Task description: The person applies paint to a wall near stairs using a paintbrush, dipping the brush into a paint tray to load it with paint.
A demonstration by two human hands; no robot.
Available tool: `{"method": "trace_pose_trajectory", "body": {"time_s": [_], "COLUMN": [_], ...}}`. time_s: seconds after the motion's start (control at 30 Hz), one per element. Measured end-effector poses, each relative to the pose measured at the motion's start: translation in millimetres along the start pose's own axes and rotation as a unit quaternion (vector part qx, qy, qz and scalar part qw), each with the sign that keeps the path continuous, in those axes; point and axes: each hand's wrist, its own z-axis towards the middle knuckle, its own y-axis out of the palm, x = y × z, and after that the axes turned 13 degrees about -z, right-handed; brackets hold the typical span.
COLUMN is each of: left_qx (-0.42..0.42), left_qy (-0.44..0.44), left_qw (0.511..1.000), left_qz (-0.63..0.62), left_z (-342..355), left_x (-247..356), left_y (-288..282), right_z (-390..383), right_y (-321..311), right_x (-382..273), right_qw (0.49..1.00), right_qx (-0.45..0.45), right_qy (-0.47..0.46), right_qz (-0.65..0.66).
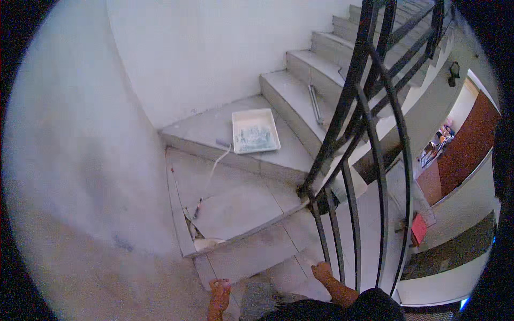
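My left hand (219,291) hangs low in front of me with its fingers curled, and nothing shows in it. My right hand (322,273) is loosely closed beside the lower bars of the black metal railing (350,214), apparently without gripping them. Ahead, a white paint tray (256,132) with bluish-grey smears rests on a corner step. At its left lies a grey handle-like piece (223,143), with a pale, thin curved strip (218,160) running down from it. A small dark, slim item (198,208) lies on the step below. Neither hand touches these things.
Grey tiled stairs (286,83) climb to the right along a white wall (198,53). A metal rod (315,104) lies on one step. Beyond the railing are a pale container (348,184), a red object (418,230) and a brown door (463,150). A bare wall (91,160) stands at left.
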Motion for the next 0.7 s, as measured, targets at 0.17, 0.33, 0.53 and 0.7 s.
{"method": "trace_pose_trajectory", "body": {"time_s": [0.17,0.33,0.53,0.7], "left_qx": [-0.019,-0.001,0.034,-0.002], "left_qy": [-0.074,-0.065,0.001,0.044], "left_qw": [0.997,0.997,0.999,0.985], "left_qz": [0.002,-0.029,0.031,0.166], "left_z": [37.1,93.9,125.8,131.2], "left_x": [-14.9,48.4,35.2,15.9], "left_y": [-54.2,-122.9,-118.1,-66.6], "right_z": [-6.9,-5.3,9.3,50.0], "right_y": [-102.9,-210.2,-202.1,-219.0], "right_x": [-34.4,-71.7,-68.2,-88.3], "right_qw": [0.991,0.973,0.966,0.973], "right_qx": [0.089,0.099,0.159,0.109], "right_qy": [0.069,0.108,0.112,0.128], "right_qz": [0.073,0.180,0.168,0.157]}}
